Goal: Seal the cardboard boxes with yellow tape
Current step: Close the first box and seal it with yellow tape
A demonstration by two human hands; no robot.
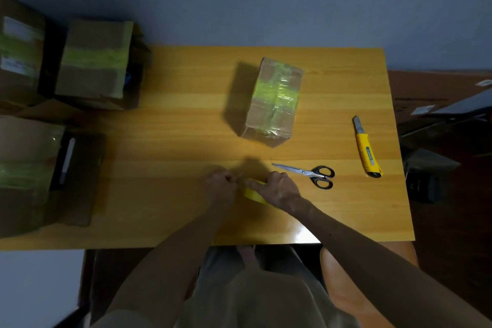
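taped cardboard boxes (93, 61) at the left edge are dim, blurred and partly cut off. low in the middle, the left hand (221, 189), fingers curled, pinches the left edge of the yellow tape roll (253, 193). the right hand (278, 189) grips the roll and hides most of it. above them stands a taped box (271, 101). to the right lie scissors (311, 174) and a utility knife (366, 149).

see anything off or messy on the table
The knife lies right of the scissors with its blade seemingly pushed out. The box sits askew to the table edge, its tape wrinkled.
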